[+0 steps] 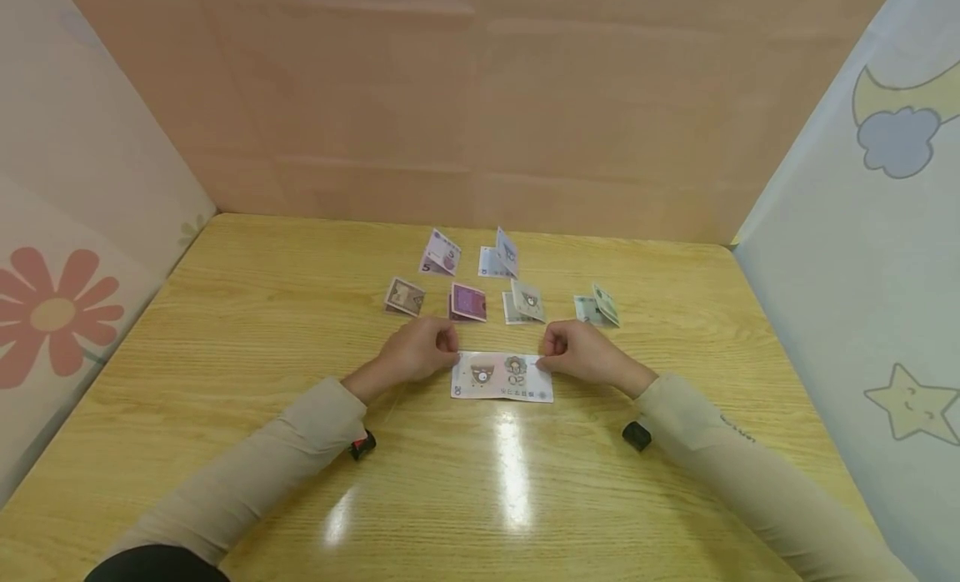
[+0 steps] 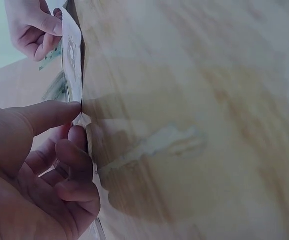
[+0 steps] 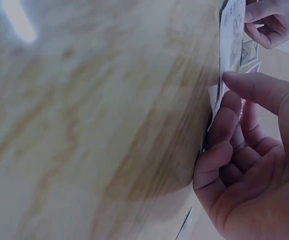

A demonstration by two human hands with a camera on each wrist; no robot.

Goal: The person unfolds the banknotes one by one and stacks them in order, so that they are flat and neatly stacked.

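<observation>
A pale pink-and-white play banknote (image 1: 501, 376) marked 20, with cartoon drawings, lies spread out near the middle of the table, a crease across its centre. My left hand (image 1: 420, 350) pinches its upper left corner between thumb and fingertips. At the opposite end, my right hand (image 1: 590, 354) pinches the upper right edge the same way. In the left wrist view the left thumb presses on the rim of the note (image 2: 73, 55), with the other fingers curled beneath. The right wrist view shows the right thumb and forefinger on the note (image 3: 231, 37).
Beyond the hands stand several half-folded notes: a brown one (image 1: 406, 297), a magenta one (image 1: 469, 302), a grey-green one (image 1: 528, 301) and a green one (image 1: 604, 304). Farther back are a purple 5 note (image 1: 441, 253) and a bluish note (image 1: 506, 253). Walls enclose the table (image 1: 480, 499).
</observation>
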